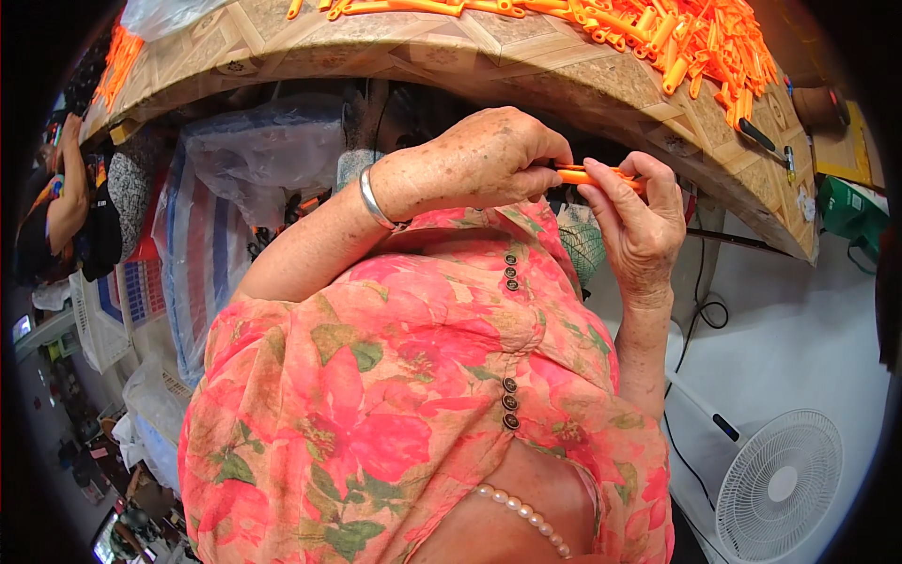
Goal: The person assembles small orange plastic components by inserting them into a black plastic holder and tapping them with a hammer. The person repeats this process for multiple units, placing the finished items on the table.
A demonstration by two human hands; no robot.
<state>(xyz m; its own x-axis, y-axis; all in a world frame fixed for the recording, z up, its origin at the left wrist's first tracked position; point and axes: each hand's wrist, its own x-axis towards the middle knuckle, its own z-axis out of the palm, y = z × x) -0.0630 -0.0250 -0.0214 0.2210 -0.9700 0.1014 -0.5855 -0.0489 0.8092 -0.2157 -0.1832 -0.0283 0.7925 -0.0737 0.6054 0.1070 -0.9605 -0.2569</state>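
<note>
Both hands meet in front of my chest, just short of the table's near edge, around a slim orange plastic part shaped like a small handle. My left hand, with a silver bangle at the wrist, pinches its left end, and the fingers hide that end. At the other end, the thumb and fingertips of my right hand close on the part. A thin dark line runs along its top; what it is I cannot make out. Beyond, a large heap of similar orange parts lies on the tabletop.
The patterned table curves across the top. A dark-handled tool lies at its right edge, near a green bag. A white fan and a black cable are at right. Plastic-covered striped sacks stand left; another person's arm shows beyond.
</note>
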